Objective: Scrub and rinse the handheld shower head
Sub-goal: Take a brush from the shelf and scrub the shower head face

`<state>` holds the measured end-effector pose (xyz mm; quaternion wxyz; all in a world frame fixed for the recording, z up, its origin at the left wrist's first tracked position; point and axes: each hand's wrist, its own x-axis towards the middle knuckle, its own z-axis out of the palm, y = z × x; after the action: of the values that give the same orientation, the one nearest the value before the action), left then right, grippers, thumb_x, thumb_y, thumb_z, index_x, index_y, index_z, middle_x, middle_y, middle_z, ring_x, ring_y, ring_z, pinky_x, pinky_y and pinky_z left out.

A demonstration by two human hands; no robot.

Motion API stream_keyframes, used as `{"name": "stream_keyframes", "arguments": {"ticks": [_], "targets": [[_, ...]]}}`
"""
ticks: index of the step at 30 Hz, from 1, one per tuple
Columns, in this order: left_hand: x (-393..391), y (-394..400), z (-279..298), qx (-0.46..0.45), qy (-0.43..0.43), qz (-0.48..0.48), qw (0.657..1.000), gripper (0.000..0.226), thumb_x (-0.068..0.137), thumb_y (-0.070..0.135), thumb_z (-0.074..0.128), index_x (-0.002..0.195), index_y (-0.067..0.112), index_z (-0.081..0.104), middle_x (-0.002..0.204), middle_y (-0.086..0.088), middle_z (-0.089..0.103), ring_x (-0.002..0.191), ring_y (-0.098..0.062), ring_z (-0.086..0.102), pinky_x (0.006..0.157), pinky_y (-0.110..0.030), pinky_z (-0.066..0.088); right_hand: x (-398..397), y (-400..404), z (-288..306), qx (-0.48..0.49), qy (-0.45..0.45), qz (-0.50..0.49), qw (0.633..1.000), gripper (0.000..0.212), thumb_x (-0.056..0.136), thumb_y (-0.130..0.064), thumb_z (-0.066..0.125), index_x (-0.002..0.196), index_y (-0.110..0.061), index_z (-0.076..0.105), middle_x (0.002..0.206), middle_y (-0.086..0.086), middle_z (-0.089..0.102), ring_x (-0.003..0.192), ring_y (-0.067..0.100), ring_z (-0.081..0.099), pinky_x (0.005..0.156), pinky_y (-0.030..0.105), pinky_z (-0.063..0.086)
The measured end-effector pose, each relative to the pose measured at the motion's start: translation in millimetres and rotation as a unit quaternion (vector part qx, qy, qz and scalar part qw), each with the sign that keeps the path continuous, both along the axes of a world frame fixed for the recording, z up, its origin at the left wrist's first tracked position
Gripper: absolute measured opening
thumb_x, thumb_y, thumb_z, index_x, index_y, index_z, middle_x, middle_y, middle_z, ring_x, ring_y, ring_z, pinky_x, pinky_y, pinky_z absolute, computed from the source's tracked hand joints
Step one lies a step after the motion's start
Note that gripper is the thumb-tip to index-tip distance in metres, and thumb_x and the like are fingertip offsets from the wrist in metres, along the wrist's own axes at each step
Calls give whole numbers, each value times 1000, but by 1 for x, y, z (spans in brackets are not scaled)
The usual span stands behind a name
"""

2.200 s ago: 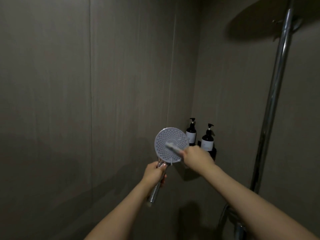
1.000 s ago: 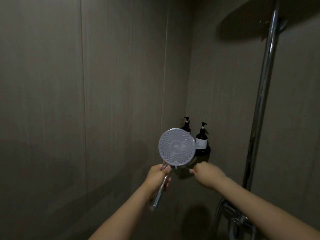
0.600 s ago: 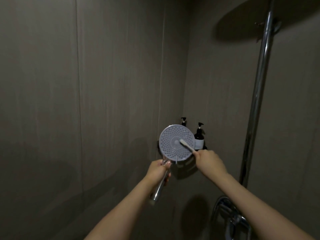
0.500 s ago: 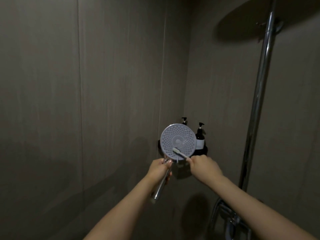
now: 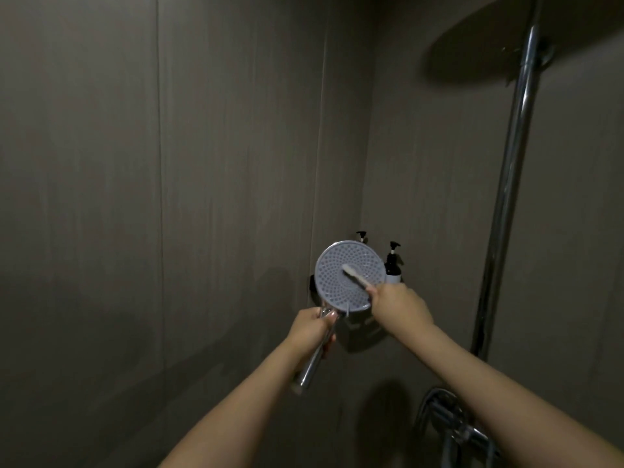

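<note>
The handheld shower head [image 5: 332, 285] has a round pale grey face full of small nozzles and a chrome handle. It is held upright in front of the shower corner, face toward me. My left hand [image 5: 309, 334] is closed around the chrome handle just below the disc. My right hand [image 5: 398, 307] grips a small white toothbrush [image 5: 356, 276], whose bristle end lies on the middle of the nozzle face.
Two dark pump bottles [image 5: 392, 266] stand on a corner shelf behind the shower head. A chrome riser pipe [image 5: 506, 184] runs up the right wall to a large overhead rain head [image 5: 479, 45]. Chrome valve fittings [image 5: 452, 427] sit at the lower right. Grey tiled walls enclose the space.
The toothbrush tip has moved from the lower part of the nozzle face up to its middle, my right hand rising with it. My left hand holds the handle as before.
</note>
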<state>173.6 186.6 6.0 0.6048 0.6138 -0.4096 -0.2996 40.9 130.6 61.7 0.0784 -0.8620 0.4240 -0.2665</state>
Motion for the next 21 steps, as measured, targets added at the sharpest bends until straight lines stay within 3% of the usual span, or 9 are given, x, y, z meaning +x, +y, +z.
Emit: {"name": "stream_keyframes", "arguments": {"ticks": [4,8,12,16,21], "targets": [[1,-3,7,-11,0,5,1000,27,91,15,49,63,15,46,54,-10,47,40,-18,41,42,-21,35,5,1,11,-2,-9,9,1000,25,99,-24,34,91,-22,58,87,11,63,75,29,60,66,35,50],[2,-3,23,-26,-15,18,999,27,90,15,50,63,14,48,53,-10,48,42,-18,42,43,-20,35,6,-5,25,4,-22,7,1000,32,96,-23,35,105,-9,63,96,16,66,72,27,55,62,29,41],[2,-2,38,-48,-25,20,998,30,90,16,49,60,15,46,54,-9,47,41,-17,40,39,-17,34,5,-5,40,-13,-64,-5,998,36,95,-24,32,123,-21,56,89,17,59,71,27,57,62,30,39],[3,-3,42,-59,-22,20,998,31,90,14,48,60,15,46,53,-9,46,35,-14,40,38,-16,33,0,-7,45,-62,-28,-16,998,34,96,-27,34,104,-10,62,101,21,64,80,32,59,64,32,39],[3,-1,45,-67,-12,25,997,30,91,14,48,61,14,45,53,-9,47,30,-11,40,38,-16,33,-7,-3,48,-47,-27,-12,998,32,97,-26,35,98,-8,62,95,19,63,77,31,57,65,34,44]]}}
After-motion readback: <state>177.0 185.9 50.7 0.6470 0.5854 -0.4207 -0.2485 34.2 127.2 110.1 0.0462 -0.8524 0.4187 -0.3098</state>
